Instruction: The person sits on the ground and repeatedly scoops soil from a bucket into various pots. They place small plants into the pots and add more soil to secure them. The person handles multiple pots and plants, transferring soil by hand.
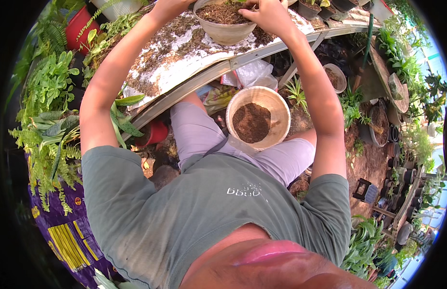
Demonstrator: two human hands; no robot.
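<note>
A pale, weathered plant pot [225, 34] stands on the bench, filled with brown potting soil [220, 14]. Green leaves [233, 1] of a small plant show above the soil at the picture's top edge. My right hand [268, 14] is over the pot's right side, thumb and fingers reaching in above the soil by the plant. Whether it grips anything is unclear. At the pot's left, my left hand [176, 4] is largely cut off by the frame, its fingers hidden. Between my knees sits a cream pot [284, 121] holding loose dark soil [251, 123].
A soil-strewn white sheet [176, 57] covers the bench, whose metal edge [194, 79] crosses above my lap. Ferns [39, 144] and a red pot [80, 30] crowd the left. Small dark pots [309, 10] line the bench at right. Plastic bags [254, 74] lie underneath.
</note>
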